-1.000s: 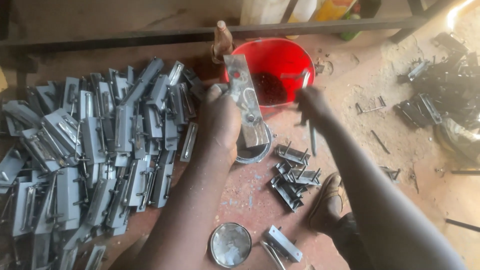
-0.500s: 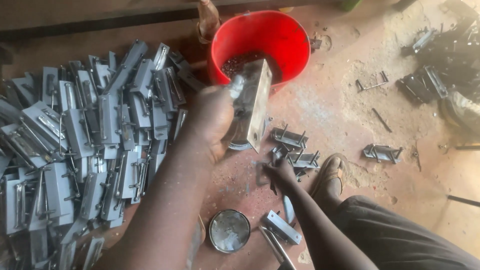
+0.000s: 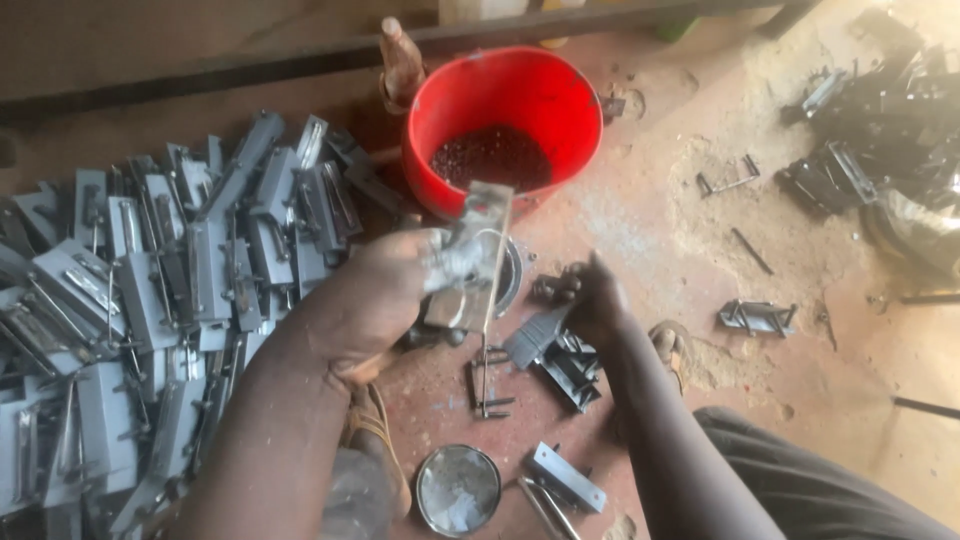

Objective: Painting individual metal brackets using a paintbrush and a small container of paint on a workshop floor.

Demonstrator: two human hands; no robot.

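One heap of grey metal plates (image 3: 150, 300) covers the left of the dirt floor (image 3: 680, 230); the pieces overlap and are too many to count. A second, darker heap of metal parts (image 3: 880, 130) lies at the upper right, count not determinable.

One red plastic bucket (image 3: 505, 105) stands at top centre, holding dark small pieces whose kind cannot be told. One wooden handle (image 3: 400, 62) stands just beside the bucket's left rim.

One left hand (image 3: 375, 305) is raised at centre. Its grip is closed around one grey metal plate (image 3: 478, 250), held roughly upright and tilted, above the floor and in front of the bucket's near wall.

One right hand (image 3: 597, 298) is low at centre right, fingers curled down onto a small cluster of dark metal clip pieces (image 3: 555, 350) lying on the floor. Whether that grip is closed on a piece or only resting on it cannot be told.

One round shiny tin lid (image 3: 458, 490) lies on the floor at bottom centre. One flat grey plate (image 3: 567, 476) lies just to its right. One single wire-framed clip (image 3: 757, 318) lies apart at right; another thin bracket (image 3: 728, 180) lies above it.
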